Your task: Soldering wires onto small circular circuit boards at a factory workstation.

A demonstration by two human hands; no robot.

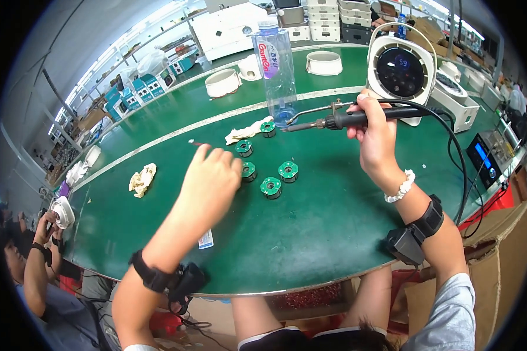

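Observation:
My right hand (373, 137) is wrapped round the black handle of a soldering iron (351, 119), held above the table with its tip pointing left. A thin metal feed tube (316, 110) runs along the iron's top. My left hand (208, 184) is closed in a pinch, its back toward me. A thin reddish wire (197, 143) with a pale end sticks out past its fingers. Just right of that hand stand several small round parts with green circuit boards on top, among them one nearer part (270, 187) and one farther part (268, 129).
A clear bottle (280, 79) and a white fan (399, 73) stand behind the parts. The soldering station (485, 158) is at right, its cable looping near my right arm. Crumpled cloth (142, 179) and a small card (205, 240) lie leftward. A co-worker holds a white part (62, 212).

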